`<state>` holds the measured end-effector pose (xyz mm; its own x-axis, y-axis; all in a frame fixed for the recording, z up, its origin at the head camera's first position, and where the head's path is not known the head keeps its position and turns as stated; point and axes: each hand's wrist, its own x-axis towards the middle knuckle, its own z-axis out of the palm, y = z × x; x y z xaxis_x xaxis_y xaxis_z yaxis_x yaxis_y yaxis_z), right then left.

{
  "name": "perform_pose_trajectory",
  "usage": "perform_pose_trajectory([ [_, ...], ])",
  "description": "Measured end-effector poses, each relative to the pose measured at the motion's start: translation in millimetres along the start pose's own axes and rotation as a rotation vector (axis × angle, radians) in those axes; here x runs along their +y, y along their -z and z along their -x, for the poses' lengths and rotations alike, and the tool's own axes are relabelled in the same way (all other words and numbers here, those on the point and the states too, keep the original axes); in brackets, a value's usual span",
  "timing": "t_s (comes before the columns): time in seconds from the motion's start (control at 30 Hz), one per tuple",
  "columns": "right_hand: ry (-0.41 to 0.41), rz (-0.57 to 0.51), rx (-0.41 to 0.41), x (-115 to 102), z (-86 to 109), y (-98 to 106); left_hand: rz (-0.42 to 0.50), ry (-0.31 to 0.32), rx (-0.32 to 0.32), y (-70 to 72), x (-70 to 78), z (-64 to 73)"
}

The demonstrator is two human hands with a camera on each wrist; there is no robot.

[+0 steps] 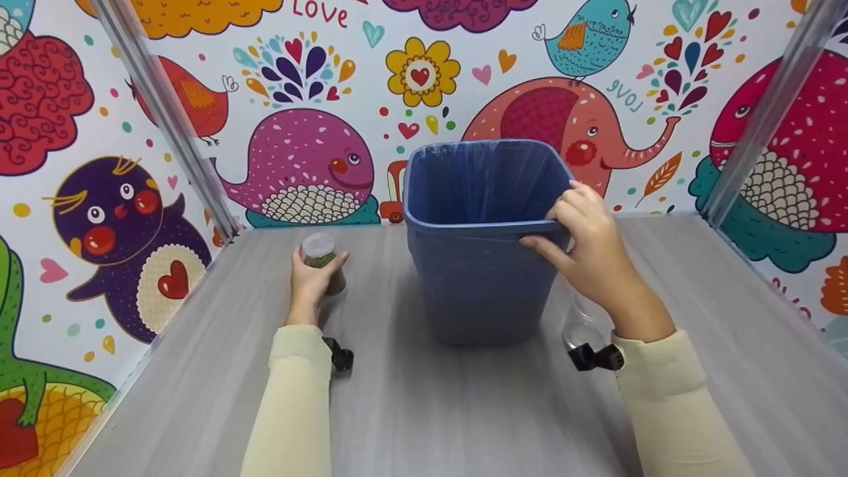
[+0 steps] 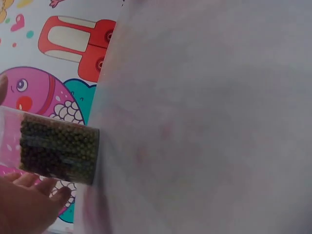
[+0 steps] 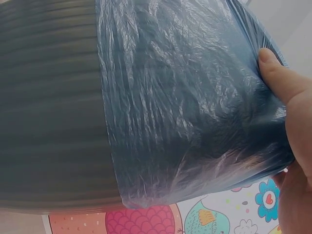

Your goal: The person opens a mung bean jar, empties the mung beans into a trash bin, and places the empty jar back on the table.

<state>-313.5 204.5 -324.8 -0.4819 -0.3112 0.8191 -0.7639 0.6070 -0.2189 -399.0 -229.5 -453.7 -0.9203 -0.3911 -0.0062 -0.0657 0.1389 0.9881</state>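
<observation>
My left hand is around a clear jar of small green beans, its thumb on one side and fingers on the other. In the left wrist view the jar stands with its base on the table, and the fingers lie along its side. My right hand grips the near right rim of a blue bin, thumb outside. A thin blue plastic liner is folded over the bin's rim, under the right thumb.
A clear, see-through container stands to the right of the bin, partly behind my right wrist. All of this is on a grey table. Printed walls with cartoon animals close off its back and sides, with metal posts at the corners.
</observation>
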Motion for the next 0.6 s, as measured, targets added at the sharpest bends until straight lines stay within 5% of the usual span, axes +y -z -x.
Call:
perform_pose_trajectory([
  [0.6,0.006,-0.025,0.016,-0.7,0.3,-2.8,0.015,-0.008,0.081,-9.6,-0.3,-5.3],
])
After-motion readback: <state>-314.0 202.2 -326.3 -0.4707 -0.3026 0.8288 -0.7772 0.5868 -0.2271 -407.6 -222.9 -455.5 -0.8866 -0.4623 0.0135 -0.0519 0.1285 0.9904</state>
